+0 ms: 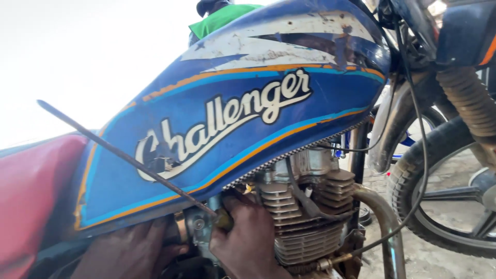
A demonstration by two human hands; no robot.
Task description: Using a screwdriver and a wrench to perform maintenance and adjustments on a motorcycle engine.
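1. The right hand (pixel 248 235) is closed around the yellowish handle (pixel 223 219) of a long, thin, dark metal rod (pixel 124 157), apparently a screwdriver. The fist sits just under the lower edge of the tank, directly beside the engine, which keeps the grip firm in a cramped space.

2. The rod runs from the handle up and to the left, crossing in front of the blue, scuffed metal fuel tank (pixel 248 119) with its white script and orange-and-light-blue stripes. Its far end stands free in the air beyond the tank (no contact with anything is visible there).

3. The left hand (pixel 132 253) lies lower and to the left, against the parts beneath the tank. Its fingers bend inward, but whether they grasp anything cannot be told; the position looks like bracing or steadying.

4. The grey, finned metal engine cylinder (pixel 305 217) is touching or just beside the right hand's knuckles. A curved, rust-stained exhaust pipe (pixel 382 217) leaves the engine's front and bends downward.

5. The dull red seat (pixel 31 191) adjoins the tank's rear. The black front tyre and spoked wheel (pixel 444 191) stand at the right, on a pale, dusty floor (pixel 429 258).

6. A green cloth (pixel 222 18) shows above the tank, on its far side.
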